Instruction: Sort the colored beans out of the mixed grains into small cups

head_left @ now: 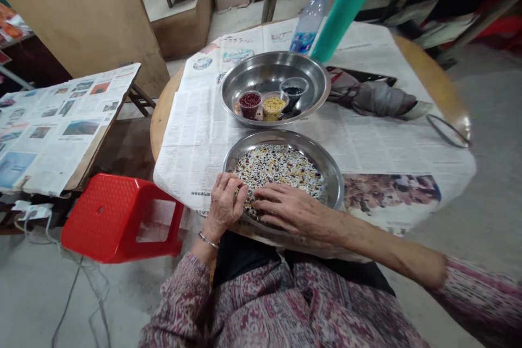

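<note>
A steel plate (332, 185) sits at the near edge of the newspaper-covered table, heaped with a mix of white, dark and red grains and beans (281, 168). My left hand (223, 204) rests curled at the plate's near rim, its fingertips among the grains. My right hand (287, 209) lies across the mix with its fingers spread. A metal bangle (209, 240) circles my left wrist. Behind, a wider steel basin (318, 84) holds small cups of red beans (250, 104), yellow grains (274, 107) and black beans (292, 91).
Newspaper (196, 141) covers the round wooden table, which also bears a plastic water bottle (310, 19), a green bottle (345, 5), a folded umbrella (375, 98) and a wire loop (448, 130). A red plastic stool (122, 217) stands at left, before a newspaper-covered table (61, 125).
</note>
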Demonstrator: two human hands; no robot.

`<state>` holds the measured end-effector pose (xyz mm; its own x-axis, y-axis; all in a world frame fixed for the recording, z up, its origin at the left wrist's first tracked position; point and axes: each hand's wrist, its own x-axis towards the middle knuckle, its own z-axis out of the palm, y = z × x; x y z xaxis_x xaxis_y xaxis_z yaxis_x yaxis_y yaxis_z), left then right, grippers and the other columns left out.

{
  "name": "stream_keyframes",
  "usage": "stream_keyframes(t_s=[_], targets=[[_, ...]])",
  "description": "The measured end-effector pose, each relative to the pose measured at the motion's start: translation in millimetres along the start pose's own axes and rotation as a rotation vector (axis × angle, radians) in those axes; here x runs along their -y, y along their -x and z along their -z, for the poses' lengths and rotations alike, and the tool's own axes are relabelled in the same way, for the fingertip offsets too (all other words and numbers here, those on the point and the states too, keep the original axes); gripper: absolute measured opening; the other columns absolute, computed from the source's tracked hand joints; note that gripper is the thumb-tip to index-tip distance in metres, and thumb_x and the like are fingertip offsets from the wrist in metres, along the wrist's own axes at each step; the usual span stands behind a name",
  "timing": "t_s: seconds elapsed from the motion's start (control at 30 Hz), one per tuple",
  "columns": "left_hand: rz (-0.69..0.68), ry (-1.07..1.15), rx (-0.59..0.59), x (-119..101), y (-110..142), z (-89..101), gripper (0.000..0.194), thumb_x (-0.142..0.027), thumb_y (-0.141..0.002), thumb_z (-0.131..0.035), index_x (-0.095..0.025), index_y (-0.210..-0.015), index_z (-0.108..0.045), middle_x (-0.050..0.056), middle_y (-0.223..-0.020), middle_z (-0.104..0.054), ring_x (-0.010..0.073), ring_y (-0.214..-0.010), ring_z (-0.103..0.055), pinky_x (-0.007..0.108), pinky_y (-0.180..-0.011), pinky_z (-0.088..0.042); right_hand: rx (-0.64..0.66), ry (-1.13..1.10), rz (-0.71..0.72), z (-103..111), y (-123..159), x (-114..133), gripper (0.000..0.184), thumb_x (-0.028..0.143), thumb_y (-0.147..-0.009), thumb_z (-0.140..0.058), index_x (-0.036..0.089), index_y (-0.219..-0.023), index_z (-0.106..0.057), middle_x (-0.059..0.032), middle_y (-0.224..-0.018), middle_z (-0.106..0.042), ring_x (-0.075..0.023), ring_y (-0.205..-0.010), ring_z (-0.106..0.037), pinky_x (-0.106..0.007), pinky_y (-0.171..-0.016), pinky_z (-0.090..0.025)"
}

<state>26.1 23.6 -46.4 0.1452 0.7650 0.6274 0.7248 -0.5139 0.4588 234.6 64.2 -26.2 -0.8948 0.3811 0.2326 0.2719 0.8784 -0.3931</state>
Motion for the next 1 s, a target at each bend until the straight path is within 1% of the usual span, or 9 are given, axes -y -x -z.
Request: stream_keyframes(t_s=[0.07,0.13,0.3,0.4,0.57,0.67,0.73,0.8,1.0], targets=[[-0.006,0.001,-0.006,0.0,-0.6,0.2,0.015,-0.021,-0.103,-0.045,-0.019,-0.092,-0.056,0.006,-0.089,-0.061,0.0207,-0.09,-0.057,0.038,-0.086,-0.05,0.031,0.059,0.053,3.8,10.5,-6.3,0.023,0.025,-0.101,-0.047,0.022,-0.108,-0.069,-0.0079,-0.12,-0.068,-0.0236,-0.114,-0.058,-0.043,-0.1,-0.049],[-0.016,-0.003,-0.01,0.1,-1.3,0.1,0.016,-0.021,-0.103,-0.045,-0.019,-0.092,-0.056,0.006,-0.088,-0.061,0.0206,-0.089,-0.057,0.038,-0.086,-0.05,-0.007,0.144,0.052,7.7,19.3,-22.5,0.024,0.025,-0.101,-0.047,0.022,-0.1,-0.071,-0.0084,-0.117,-0.069,-0.025,-0.111,-0.059,-0.044,-0.096,-0.052],[-0.025,-0.006,-0.012,0.3,-2.4,-0.7,0.017,-0.021,-0.103,-0.044,-0.019,-0.09,-0.055,0.006,-0.086,-0.061,0.0204,-0.087,-0.056,0.038,-0.085,-0.05,-0.193,0.233,-0.253,14.5,25.5,-70.9,0.028,0.024,-0.099,-0.045,0.022,-0.105,-0.072,-0.0114,-0.108,-0.068,-0.0263,-0.105,-0.059,-0.044,-0.088,-0.054],[-0.027,-0.011,-0.013,0.8,-2.4,-0.9,0.017,-0.021,-0.103,-0.045,-0.019,-0.089,-0.055,0.006,-0.086,-0.062,0.0204,-0.087,-0.056,0.038,-0.085,-0.049,-0.248,0.316,-0.39,14.3,8.7,-81.0,0.03,0.027,-0.098,-0.044,0.02,-0.108,-0.072,-0.0132,-0.104,-0.068,-0.0283,-0.103,-0.058,-0.044,-0.087,-0.052],[-0.023,-0.02,0.005,2.3,-1.0,-1.0,0.017,-0.02,-0.102,-0.045,-0.02,-0.09,-0.056,0.005,-0.086,-0.063,0.0208,-0.089,-0.058,0.04,-0.088,-0.049,-0.162,0.322,-0.388,8.1,-31.5,-58.9,0.033,0.037,-0.097,-0.051,0.015,-0.114,-0.068,-0.0173,-0.114,-0.067,-0.0316,-0.107,-0.056,-0.044,-0.086,-0.049],[-0.015,-0.025,0.003,2.5,-0.6,-1.1,0.017,-0.021,-0.103,-0.044,-0.02,-0.09,-0.056,0.006,-0.087,-0.062,0.0209,-0.089,-0.058,0.039,-0.087,-0.05,-0.063,0.215,-0.313,5.9,-38.0,-43.8,0.021,0.029,-0.096,-0.054,0.016,-0.104,-0.067,-0.0145,-0.107,-0.066,-0.0264,-0.098,-0.059,-0.037,-0.081,-0.048],[-0.018,-0.024,0.0,2.0,-1.0,-1.1,0.017,-0.021,-0.103,-0.044,-0.02,-0.09,-0.056,0.005,-0.087,-0.062,0.0206,-0.088,-0.058,0.039,-0.086,-0.05,0.01,0.119,-0.284,7.4,-31.6,-37.8,0.012,0.017,-0.092,-0.053,0.018,-0.093,-0.066,-0.0094,-0.096,-0.065,-0.0201,-0.086,-0.06,-0.032,-0.075,-0.047],[-0.025,-0.018,-0.001,1.5,-1.6,-1.0,0.017,-0.021,-0.103,-0.044,-0.02,-0.09,-0.056,0.005,-0.086,-0.062,0.0204,-0.088,-0.058,0.039,-0.087,-0.05,0.06,0.034,-0.271,11.8,-19.1,-32.1,0.015,0.01,-0.088,-0.052,0.019,-0.088,-0.064,-0.0053,-0.088,-0.065,-0.0165,-0.077,-0.059,-0.029,-0.07,-0.045],[-0.035,-0.009,-0.005,0.9,-2.3,-1.7,0.019,-0.02,-0.103,-0.044,-0.02,-0.088,-0.056,0.005,-0.084,-0.062,0.0203,-0.087,-0.058,0.038,-0.086,-0.05,0.074,-0.072,-0.163,19.9,22.7,-4.9,0.016,0.013,-0.091,-0.054,0.023,-0.089,-0.067,-0.0031,-0.089,-0.068,-0.0153,-0.079,-0.064,-0.028,-0.071,-0.049]])
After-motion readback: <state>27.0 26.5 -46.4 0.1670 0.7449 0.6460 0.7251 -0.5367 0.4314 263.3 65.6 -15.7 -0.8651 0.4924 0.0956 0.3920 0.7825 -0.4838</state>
